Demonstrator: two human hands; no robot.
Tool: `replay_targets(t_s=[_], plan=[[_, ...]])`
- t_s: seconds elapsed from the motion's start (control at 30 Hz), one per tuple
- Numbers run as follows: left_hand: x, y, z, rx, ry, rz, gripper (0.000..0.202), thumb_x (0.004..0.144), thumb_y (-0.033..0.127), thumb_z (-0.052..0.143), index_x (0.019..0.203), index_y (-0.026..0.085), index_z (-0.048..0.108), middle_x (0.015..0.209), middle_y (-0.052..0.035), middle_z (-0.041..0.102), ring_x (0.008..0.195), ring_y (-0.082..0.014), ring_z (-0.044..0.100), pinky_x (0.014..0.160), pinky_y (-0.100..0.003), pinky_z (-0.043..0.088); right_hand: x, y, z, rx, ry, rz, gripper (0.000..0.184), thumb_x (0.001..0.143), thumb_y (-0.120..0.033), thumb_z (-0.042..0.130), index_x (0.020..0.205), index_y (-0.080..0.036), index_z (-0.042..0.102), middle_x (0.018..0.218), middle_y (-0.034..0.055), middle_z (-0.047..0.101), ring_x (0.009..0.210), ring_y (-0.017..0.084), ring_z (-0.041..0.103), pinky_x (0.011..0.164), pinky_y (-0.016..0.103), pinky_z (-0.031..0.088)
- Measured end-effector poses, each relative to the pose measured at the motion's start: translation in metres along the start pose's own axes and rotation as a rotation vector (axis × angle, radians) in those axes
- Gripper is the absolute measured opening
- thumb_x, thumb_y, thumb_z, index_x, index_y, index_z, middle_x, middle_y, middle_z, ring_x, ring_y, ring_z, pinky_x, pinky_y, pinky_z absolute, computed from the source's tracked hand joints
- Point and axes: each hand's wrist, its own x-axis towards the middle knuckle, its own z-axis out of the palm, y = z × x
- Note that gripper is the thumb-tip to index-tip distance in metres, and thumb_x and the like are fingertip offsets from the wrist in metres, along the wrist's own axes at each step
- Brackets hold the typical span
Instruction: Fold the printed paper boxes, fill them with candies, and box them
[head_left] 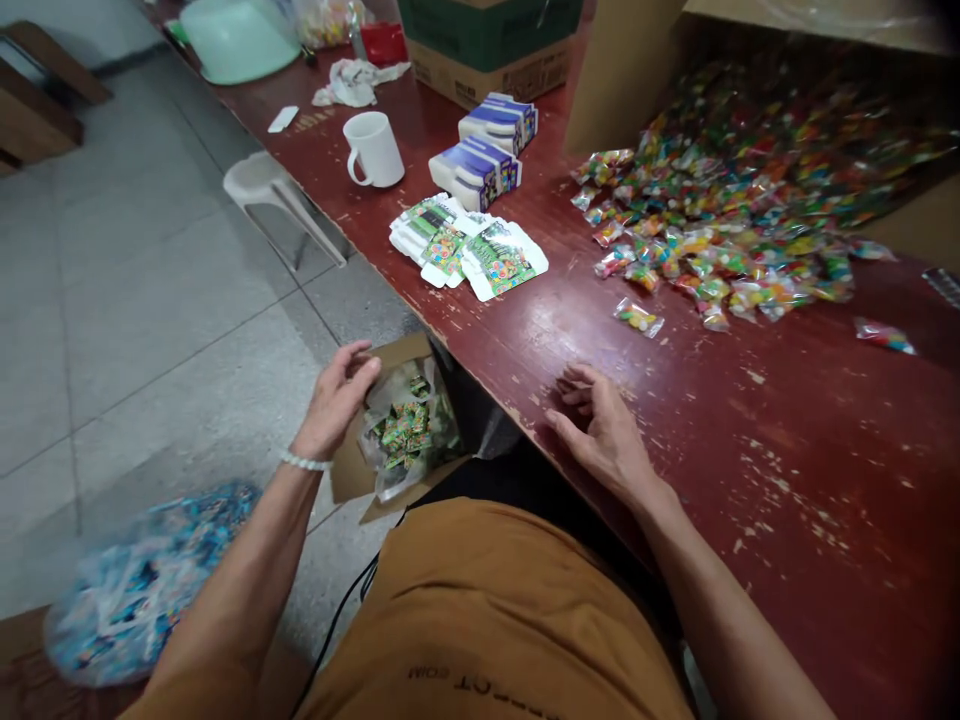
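My left hand point(339, 398), a beaded bracelet on its wrist, hovers over the near rim of a cardboard box point(352, 470) beside the table. Its fingers are loosely bent, with nothing visible in them. Inside the box, a clear plastic bag holds small green printed packets point(406, 432). At the table's edge my right hand point(604, 430) has its fingers curled inward and the thumb apart; I see nothing in it. Beyond it lie flat green-and-white cartons point(501, 258) and a single candy packet point(639, 317). A large heap of clear candy packets point(720, 230) spills from a tipped cardboard box point(619, 75).
The red table point(847, 460) also bears a white mug point(373, 150), bundled blue-and-white cartons point(477, 172), a green-and-brown box point(487, 50) and a pale green basin point(238, 38). A plastic stool point(259, 180) stands beside it. A bag of blue packets point(142, 590) sits lower left.
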Motion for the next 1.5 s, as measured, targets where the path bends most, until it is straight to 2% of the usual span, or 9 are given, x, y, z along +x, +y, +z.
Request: replay_targets(t_s=[0.07,0.2,0.3,0.4,0.97,1.1,1.23,1.37,1.5], plan=[[0.023,0.012,0.011,0.105,0.054,0.16,0.053,0.084,0.049,0.059,0.125,0.016,0.06,0.11,-0.0096,0.066,0.099,-0.0228,0.06,0.091,-0.038,0.047,0.0,-0.002,0.003,-0.08,0.035,-0.073,0.041,0.086,-0.024,0.064,0.125,-0.021,0.053,0.109,0.0109,0.066,0.09,0.024,0.064,0.082,0.042,0.053],[0.067,0.058,0.07,0.492,0.08,0.455,0.044,0.089,0.042,0.058,0.127,0.021,0.063,0.117,-0.0115,0.065,0.107,-0.0279,0.055,0.097,-0.043,0.041,-0.001,-0.007,0.01,-0.137,0.078,-0.193,0.021,0.089,-0.017,0.06,0.11,-0.02,0.061,0.103,0.0096,0.07,0.094,0.024,0.063,0.084,0.04,0.052],[0.093,0.087,0.11,0.765,0.071,0.485,0.055,0.089,0.05,0.058,0.137,0.025,0.056,0.131,-0.0161,0.055,0.115,-0.0349,0.048,0.092,-0.045,0.04,-0.001,-0.005,0.011,-0.065,0.105,-0.188,0.017,0.091,-0.015,0.059,0.107,-0.021,0.063,0.098,0.0065,0.071,0.09,0.021,0.064,0.082,0.035,0.052],[0.111,0.101,0.129,0.905,0.034,0.486,0.056,0.09,0.057,0.052,0.135,0.024,0.058,0.13,-0.0195,0.051,0.117,-0.0387,0.044,0.089,-0.047,0.038,-0.001,-0.005,0.011,-0.012,0.137,-0.179,0.016,0.091,-0.015,0.059,0.105,-0.022,0.064,0.098,0.0052,0.072,0.09,0.02,0.065,0.082,0.033,0.052],[0.122,0.119,0.127,0.921,-0.128,0.548,0.039,0.092,0.051,0.051,0.105,0.021,0.071,0.119,-0.0202,0.058,0.118,-0.0411,0.044,0.093,-0.054,0.033,0.004,-0.012,0.01,0.058,0.138,-0.15,0.013,0.092,-0.014,0.057,0.097,-0.022,0.066,0.093,0.0056,0.073,0.085,0.021,0.066,0.079,0.035,0.052],[0.139,0.127,0.126,0.815,-0.168,0.484,0.043,0.079,0.06,0.066,0.097,0.021,0.069,0.115,-0.0189,0.061,0.118,-0.0404,0.046,0.093,-0.052,0.034,0.005,-0.013,0.01,0.048,0.135,-0.152,0.013,0.091,-0.015,0.057,0.096,-0.023,0.067,0.093,0.0062,0.073,0.086,0.022,0.066,0.08,0.036,0.052],[0.15,0.133,0.121,0.631,-0.186,0.393,0.045,0.066,0.059,0.077,0.083,0.021,0.062,0.093,-0.0111,0.065,0.103,-0.034,0.055,0.087,-0.043,0.039,0.003,-0.011,0.011,0.087,0.13,-0.116,0.012,0.089,-0.016,0.057,0.093,-0.022,0.067,0.092,0.0059,0.073,0.086,0.022,0.066,0.08,0.037,0.052],[0.119,0.124,0.115,0.363,-0.254,0.323,0.035,0.073,0.051,0.071,0.075,0.022,0.051,0.07,-0.0007,0.057,0.077,-0.0228,0.058,0.071,-0.034,0.043,0.008,-0.009,0.008,0.361,0.167,0.154,0.019,0.088,-0.026,0.06,0.106,-0.021,0.064,0.093,0.0058,0.071,0.08,0.019,0.065,0.074,0.034,0.055],[0.044,0.108,0.108,0.094,-0.435,0.27,0.036,0.074,0.049,0.069,0.076,0.021,0.047,0.067,0.0027,0.056,0.064,-0.0153,0.056,0.06,-0.026,0.044,0.022,-0.018,-0.003,0.776,0.291,0.369,0.054,0.084,-0.045,0.067,0.129,-0.021,0.05,0.119,0.0106,0.066,0.091,0.018,0.067,0.075,0.032,0.057]])
